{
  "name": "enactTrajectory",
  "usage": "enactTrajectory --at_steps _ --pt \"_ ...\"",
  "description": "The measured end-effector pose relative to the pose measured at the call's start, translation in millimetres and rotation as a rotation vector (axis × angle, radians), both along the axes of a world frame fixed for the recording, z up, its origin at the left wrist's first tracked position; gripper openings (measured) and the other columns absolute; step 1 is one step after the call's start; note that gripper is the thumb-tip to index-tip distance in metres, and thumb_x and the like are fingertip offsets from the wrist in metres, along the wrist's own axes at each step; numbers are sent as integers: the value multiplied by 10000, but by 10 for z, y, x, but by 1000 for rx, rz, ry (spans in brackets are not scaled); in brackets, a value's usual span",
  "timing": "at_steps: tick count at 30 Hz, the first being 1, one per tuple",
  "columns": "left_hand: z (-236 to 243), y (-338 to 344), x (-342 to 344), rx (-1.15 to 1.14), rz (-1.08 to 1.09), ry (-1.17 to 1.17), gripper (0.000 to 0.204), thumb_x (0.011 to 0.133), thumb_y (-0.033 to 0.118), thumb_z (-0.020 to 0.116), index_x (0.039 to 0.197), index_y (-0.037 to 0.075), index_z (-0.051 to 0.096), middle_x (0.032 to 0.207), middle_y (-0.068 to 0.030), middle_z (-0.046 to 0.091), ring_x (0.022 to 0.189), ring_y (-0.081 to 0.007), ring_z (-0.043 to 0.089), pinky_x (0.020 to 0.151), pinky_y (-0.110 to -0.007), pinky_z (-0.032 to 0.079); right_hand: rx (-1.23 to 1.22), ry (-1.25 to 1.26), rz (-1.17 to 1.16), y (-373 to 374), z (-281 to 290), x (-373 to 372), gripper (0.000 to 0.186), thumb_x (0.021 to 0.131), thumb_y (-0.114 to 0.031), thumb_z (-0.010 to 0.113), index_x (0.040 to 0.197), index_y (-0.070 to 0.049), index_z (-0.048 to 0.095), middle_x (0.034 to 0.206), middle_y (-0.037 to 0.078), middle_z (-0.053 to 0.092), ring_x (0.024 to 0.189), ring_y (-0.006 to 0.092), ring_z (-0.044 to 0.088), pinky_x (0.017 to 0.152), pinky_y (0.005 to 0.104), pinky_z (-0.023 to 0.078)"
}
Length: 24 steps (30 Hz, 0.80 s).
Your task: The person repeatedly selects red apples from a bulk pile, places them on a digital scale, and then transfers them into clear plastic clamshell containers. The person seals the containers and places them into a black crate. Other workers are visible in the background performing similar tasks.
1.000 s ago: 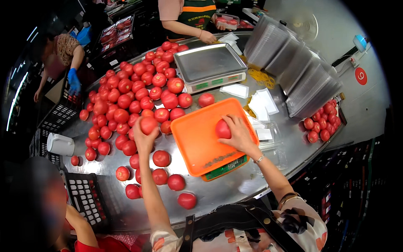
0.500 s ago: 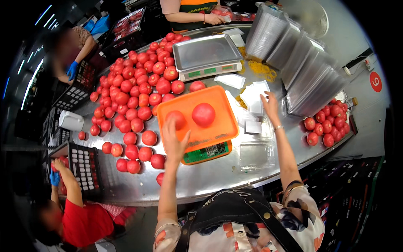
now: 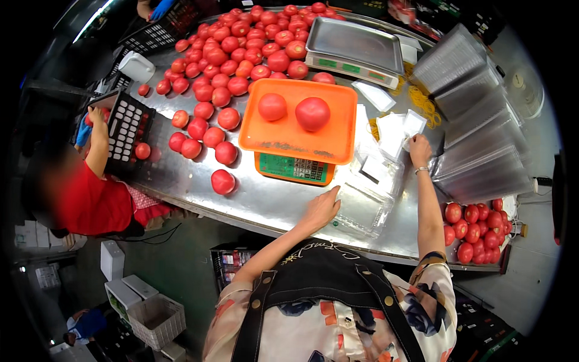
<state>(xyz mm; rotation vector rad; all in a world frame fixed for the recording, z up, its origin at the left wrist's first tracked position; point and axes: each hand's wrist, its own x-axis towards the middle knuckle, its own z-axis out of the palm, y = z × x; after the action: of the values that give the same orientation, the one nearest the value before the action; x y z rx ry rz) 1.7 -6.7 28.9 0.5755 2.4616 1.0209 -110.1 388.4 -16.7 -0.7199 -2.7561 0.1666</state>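
L hand: fingers extended fwd, nothing gripped, tips just beside a clear plastic tray lying to their R. R hand: fingers curled at the near edge of a wht paper sheet; can't tell if they pinch it. More wht sheets lie to its L.

Fwd & L of the L fingertips, well clear of both hands, 2 tomatoes, a smaller & a larger one, sit side by side, apart, on an orange tray atop a grn-keypad scale.

Steel table under it all: big tomato pile far L, 2nd scale w/ steel pan behind the orange tray, yellow rubber bands, stacked clear containers R, more tomatoes near R end.

Room: co-worker in red at a blk crate on L; wht basket on the floor, lower L.
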Motion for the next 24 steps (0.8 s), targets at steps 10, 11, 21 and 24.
enactTrajectory --at_steps 10,11,21,24 --pt "-145 -90 -51 244 110 -55 433 859 240 640 1230 33 554 764 -125 654 658 -264 630 626 -380 485 -385 593 326 -821 1404 675 100 802 -3 642 902 -5 652 868 77 650 704 217 590 653 310 483" --pt "-69 -172 -83 267 135 -35 413 860 227 645 1215 31 569 778 -116 655 648 -239 626 620 -363 485 -418 507 476 -965 1490 899 123 790 20 635 909 -8 646 879 87 655 716 227 604 660 310 490" --pt "878 -1325 -1571 305 446 542 603 791 124 724 1320 41 447 1170 -155 520 1037 -292 520 845 -380 474 -325 -176 691 -1953 1088 1267 144 825 -188 660 792 -47 659 698 137 606 711 350 617 658 443 498" --pt "877 -1354 -1931 171 315 625 776 730 190 786 1379 59 383 1254 -192 476 1176 -369 445 991 -440 395 -294 108 755 -2385 1585 519 355 808 -218 694 1124 -102 584 1041 137 579 957 339 569 772 432 499"
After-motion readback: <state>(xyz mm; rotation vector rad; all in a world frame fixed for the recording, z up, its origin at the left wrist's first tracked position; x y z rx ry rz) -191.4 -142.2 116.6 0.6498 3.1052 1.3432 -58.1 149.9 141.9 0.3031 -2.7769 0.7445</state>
